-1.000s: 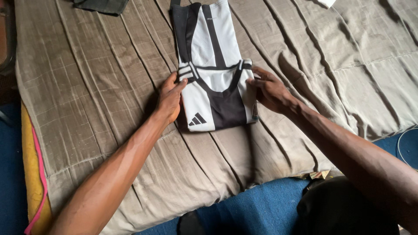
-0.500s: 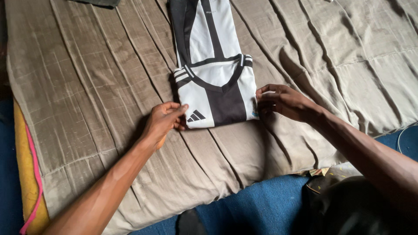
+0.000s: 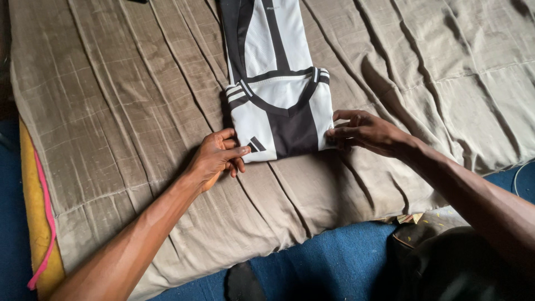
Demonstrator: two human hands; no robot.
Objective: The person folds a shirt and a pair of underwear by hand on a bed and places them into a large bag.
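Left hand (image 3: 216,157) fingers pinching jersey (image 3: 277,106) near left corner; right hand (image 3: 365,132) fingers pinching near right corner; jersey folded on bed (image 3: 122,111)

Both forearms were bare from wrist to frame edge, with no sleeve visible on either. The left hand (image 3: 216,158) and the right hand (image 3: 365,132) carried no gloves, rings, watch or bands that could be made out. A dark garment covered the lap at the lower right corner; its cut and fabric could not be determined
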